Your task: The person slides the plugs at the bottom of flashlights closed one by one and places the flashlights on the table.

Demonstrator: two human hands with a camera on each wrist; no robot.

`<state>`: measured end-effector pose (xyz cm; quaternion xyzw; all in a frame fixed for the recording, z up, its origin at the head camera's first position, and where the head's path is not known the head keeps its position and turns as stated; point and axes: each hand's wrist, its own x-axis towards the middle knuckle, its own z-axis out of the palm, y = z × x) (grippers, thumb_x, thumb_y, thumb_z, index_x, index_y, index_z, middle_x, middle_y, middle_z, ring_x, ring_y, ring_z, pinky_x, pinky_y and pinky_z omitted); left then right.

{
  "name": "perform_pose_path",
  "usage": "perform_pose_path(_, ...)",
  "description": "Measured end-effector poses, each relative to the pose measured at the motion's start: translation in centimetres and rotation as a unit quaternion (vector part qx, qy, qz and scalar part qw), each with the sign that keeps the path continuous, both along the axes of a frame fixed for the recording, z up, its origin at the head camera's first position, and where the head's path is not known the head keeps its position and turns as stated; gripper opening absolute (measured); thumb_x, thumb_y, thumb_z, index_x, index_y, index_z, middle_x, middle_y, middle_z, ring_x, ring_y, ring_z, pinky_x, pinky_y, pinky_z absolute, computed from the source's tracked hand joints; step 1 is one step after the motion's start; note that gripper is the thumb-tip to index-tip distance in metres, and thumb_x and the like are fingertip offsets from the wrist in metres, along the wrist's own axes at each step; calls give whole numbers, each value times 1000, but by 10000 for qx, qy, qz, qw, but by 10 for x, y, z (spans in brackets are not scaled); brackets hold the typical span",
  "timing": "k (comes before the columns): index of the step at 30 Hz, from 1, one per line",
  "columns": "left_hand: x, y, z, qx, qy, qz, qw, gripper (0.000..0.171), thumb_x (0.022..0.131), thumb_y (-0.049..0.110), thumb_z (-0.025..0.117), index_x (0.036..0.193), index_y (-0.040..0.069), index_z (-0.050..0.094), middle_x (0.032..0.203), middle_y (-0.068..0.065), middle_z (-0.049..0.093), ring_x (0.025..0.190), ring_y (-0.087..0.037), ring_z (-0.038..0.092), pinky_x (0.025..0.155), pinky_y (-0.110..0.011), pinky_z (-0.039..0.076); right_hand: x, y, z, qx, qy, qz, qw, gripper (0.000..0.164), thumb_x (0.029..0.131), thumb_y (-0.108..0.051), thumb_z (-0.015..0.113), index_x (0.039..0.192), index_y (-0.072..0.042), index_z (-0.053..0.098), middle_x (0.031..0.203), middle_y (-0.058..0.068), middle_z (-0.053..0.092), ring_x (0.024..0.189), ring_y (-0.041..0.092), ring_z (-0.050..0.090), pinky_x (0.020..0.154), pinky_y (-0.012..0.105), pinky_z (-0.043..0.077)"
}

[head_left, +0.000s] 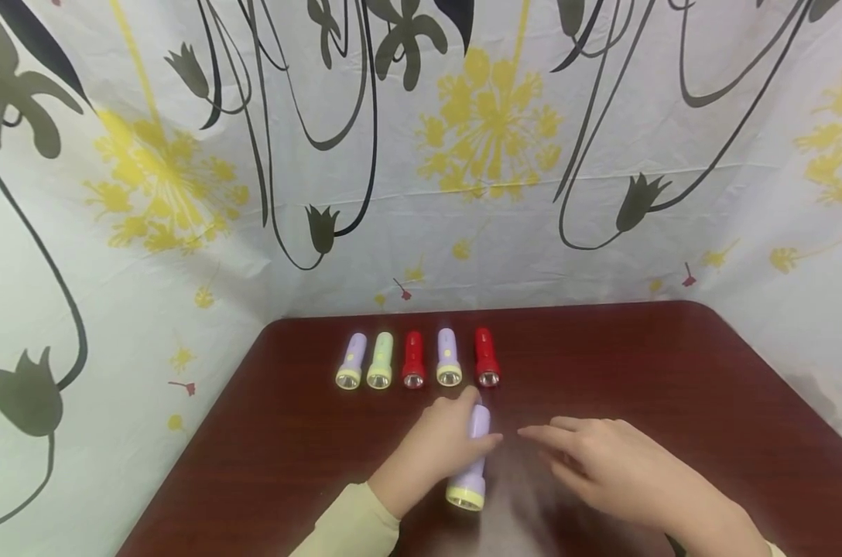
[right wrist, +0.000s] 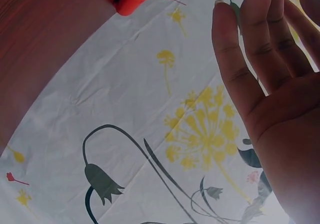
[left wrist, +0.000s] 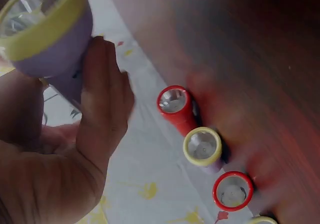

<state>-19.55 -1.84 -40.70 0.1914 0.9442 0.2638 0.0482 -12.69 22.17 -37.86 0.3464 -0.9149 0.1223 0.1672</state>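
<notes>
My left hand (head_left: pixel 438 441) grips a purple flashlight (head_left: pixel 470 472) with a pale yellow rim around its lens. Its lens end points toward me, and the same flashlight (left wrist: pixel 60 43) fills the upper left of the left wrist view. To the right of it, my right hand (head_left: pixel 595 460) hovers over the table with fingers extended, holding nothing. In the right wrist view that hand (right wrist: pixel 280 78) shows its palm and loosely straight fingers.
Farther back stands a row of flashlights: purple (head_left: pixel 354 357), pale green (head_left: pixel 382 357), red (head_left: pixel 413 357), another purple (head_left: pixel 447 352) and another red (head_left: pixel 486 354), lenses toward me. They lie on a dark red-brown table (head_left: pixel 602 356). A flower-patterned cloth (head_left: pixel 407 170) hangs behind and beside it.
</notes>
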Motion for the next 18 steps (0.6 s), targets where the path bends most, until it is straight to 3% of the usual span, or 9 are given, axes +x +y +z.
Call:
perform_pose_path(9, -14, 26, -23, -932, -133, -63, 9955, 53, 87, 39, 85, 124, 9, 61, 87, -8, 69, 68, -17, 67, 63, -30, 57, 1, 0, -4, 15, 17, 60, 10000, 47, 87, -9, 77, 128, -31, 73, 101, -22, 71, 73, -11, 47, 61, 22, 47)
perform_pose_path(18, -12, 39, -30, -1305, 14, 88, 9914, 50, 89, 43, 83, 120, 8, 63, 81, -7, 68, 65, -19, 67, 59, -32, 55, 3, 3, -5, 18, 63, 35, 10000, 46, 87, -8, 77, 127, -31, 74, 100, -23, 69, 74, -11, 48, 61, 21, 47)
